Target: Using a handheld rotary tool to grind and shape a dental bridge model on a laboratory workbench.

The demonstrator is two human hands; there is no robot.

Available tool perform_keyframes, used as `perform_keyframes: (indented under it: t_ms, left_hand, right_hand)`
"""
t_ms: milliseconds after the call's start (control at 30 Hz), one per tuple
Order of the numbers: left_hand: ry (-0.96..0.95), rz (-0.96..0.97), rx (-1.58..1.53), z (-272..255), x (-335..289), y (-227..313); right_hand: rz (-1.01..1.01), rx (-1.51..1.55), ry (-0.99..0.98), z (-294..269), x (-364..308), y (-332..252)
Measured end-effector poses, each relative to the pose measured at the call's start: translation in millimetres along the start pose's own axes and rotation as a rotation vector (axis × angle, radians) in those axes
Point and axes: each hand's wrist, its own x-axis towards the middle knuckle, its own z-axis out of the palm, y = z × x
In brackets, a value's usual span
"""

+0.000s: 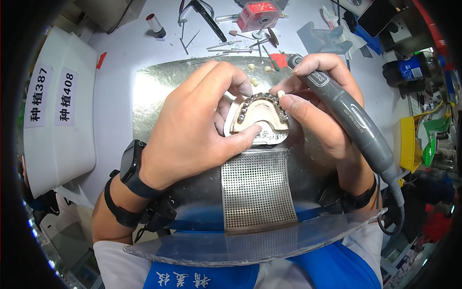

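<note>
My left hand [192, 118] is closed around a plaster dental model [263, 115], its thumb pressing on the near edge. Along the model's arch runs a dark metal bar framework [242, 111]. Between the thumb and index finger of my right hand [325, 118], a small whitish tooth crown [281, 94] is pinched at the right of the arch. The same hand cradles a dark grey rotary handpiece [356, 111], pointing up and left, its cable hanging at the lower right. Several loose tooth crowns [267, 69] lie just beyond the model.
Under my hands is a shiny metal plate [149, 91] with a perforated grille [260, 192]. A clear curved shield [250, 245] spans the near side. Scattered burs [231, 50] and a red clear box [260, 15] lie behind. A white bin [62, 149] stands left; a dark bottle [406, 70] lies right.
</note>
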Motion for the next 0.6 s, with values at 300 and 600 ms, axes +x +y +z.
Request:
perform_keyframes:
  t_ms: [300, 600]
  left_hand:
    - [-0.008, 0.024, 0.004, -1.9, 1.9, -4.2]
    - [-0.015, 0.014, 0.038, -2.3, 1.7, 2.2]
  right_hand:
    - [0.151, -0.041, 0.03, 3.8, 0.1, -18.4]
    - [-0.171, -0.138, 0.109, -2.1, 4.5, -0.6]
